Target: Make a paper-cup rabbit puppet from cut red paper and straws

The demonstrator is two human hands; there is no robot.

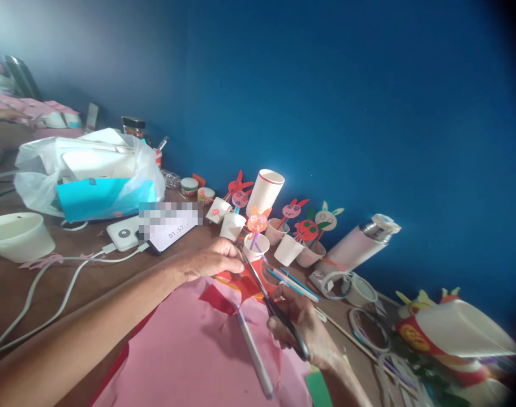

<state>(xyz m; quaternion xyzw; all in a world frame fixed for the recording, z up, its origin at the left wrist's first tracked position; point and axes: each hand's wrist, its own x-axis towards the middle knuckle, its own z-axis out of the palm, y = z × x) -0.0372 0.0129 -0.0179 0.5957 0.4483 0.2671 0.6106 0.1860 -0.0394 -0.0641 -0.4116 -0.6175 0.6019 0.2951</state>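
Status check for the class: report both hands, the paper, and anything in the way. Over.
Left hand pinching red paper. Right hand gripping scissors, blades across the paper. White pen lying on pink sheet just below the cut.

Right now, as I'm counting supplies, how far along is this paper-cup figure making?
Done: several cup figures stand in a row. In hand: the left hand holds red paper while the right hand cuts it with scissors. Left, probably: plain cups without figures, loose straws and the pink sheet lie unused.
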